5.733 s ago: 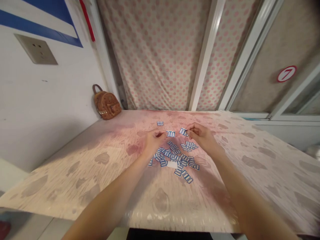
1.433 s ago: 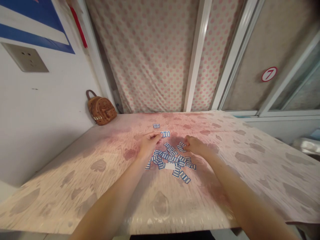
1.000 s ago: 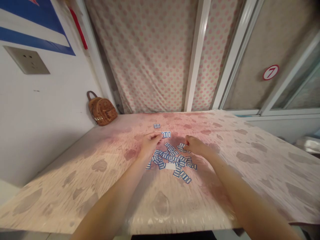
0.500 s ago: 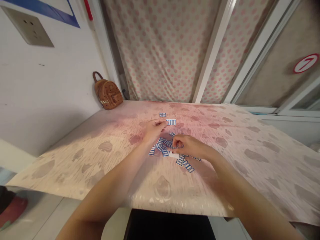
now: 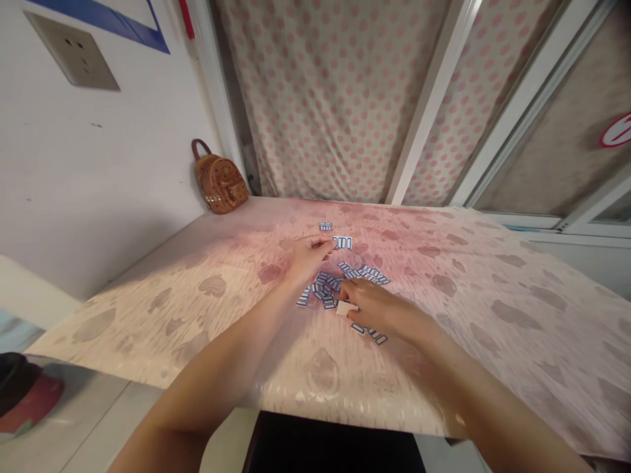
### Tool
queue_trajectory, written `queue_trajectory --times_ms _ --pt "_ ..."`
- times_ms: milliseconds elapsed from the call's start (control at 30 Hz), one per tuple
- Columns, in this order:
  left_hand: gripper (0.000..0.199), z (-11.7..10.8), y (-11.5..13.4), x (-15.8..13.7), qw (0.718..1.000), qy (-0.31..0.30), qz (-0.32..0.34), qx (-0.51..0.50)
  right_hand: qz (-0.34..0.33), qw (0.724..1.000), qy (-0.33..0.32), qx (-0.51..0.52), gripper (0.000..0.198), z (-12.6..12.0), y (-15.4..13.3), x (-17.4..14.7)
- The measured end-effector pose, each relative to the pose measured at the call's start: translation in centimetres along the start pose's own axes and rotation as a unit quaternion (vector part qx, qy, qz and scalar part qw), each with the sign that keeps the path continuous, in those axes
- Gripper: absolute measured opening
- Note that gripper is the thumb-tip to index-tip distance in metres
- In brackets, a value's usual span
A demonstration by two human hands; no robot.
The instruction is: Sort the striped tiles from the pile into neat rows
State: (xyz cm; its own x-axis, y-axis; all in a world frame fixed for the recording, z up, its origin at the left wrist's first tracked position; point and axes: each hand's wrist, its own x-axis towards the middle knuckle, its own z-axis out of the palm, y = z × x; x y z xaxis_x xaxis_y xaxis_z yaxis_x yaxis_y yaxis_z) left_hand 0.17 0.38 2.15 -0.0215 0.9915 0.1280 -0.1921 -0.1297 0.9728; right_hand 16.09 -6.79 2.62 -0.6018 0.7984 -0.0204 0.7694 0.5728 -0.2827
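Note:
My left hand [image 5: 312, 252] pinches a small white label sheet [image 5: 344, 243] printed with blue-bordered boxes, held over the far side of the table. Below and to its right, my right hand [image 5: 367, 301] reaches down into a loose pile of similar label sheets [image 5: 325, 286]. Its thumb and fingers close on the edge of a plain white sheet [image 5: 346, 308], blank side up. More label sheets [image 5: 373, 274] lie behind the right hand, and a few [image 5: 377, 337] stick out in front of it, partly covered. A separate small label sheet [image 5: 325, 226] lies beyond the left hand.
A patterned cloth [image 5: 211, 341] covers the table. A brown mini backpack [image 5: 221, 184] stands at the far left corner by the wall. Behind the table hangs a dotted curtain [image 5: 325, 98] beside white frames. A red and black object [image 5: 29, 394] is on the floor at left.
My right hand has lowered onto the pile and closed on the blank white sheet. The left hand keeps its label sheet in nearly the same place. The view has shifted slightly.

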Motion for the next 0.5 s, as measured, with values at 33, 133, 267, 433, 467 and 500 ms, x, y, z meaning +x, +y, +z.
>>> queue_trajectory --times_ms 33,133,267,433,467,500 --pt "0.017 0.0 0.0 0.0 1.000 -0.002 0.001 0.000 -0.006 1.000 0.007 0.021 0.020 0.0 0.3 0.1" --pt "0.018 -0.1 0.1 -0.1 1.000 0.000 0.005 -0.004 0.003 0.995 0.040 0.095 0.012 -0.4 1.3 0.4" --pt "0.020 0.0 0.3 -0.2 1.000 -0.003 0.013 -0.006 0.045 0.963 0.209 0.164 0.012 -1.6 1.9 0.6" --pt "0.020 0.3 0.2 -0.3 1.000 0.004 0.027 -0.006 0.070 0.871 0.375 0.311 0.021 -1.8 2.1 0.4" --pt "0.019 0.4 0.2 -0.3 0.999 0.007 0.032 -0.006 0.060 0.852 0.389 0.345 0.022 -1.7 2.1 0.5" --pt "0.019 0.4 0.1 -0.4 0.999 0.010 0.036 -0.006 0.049 0.836 0.399 0.374 0.023 -1.7 2.1 0.5"
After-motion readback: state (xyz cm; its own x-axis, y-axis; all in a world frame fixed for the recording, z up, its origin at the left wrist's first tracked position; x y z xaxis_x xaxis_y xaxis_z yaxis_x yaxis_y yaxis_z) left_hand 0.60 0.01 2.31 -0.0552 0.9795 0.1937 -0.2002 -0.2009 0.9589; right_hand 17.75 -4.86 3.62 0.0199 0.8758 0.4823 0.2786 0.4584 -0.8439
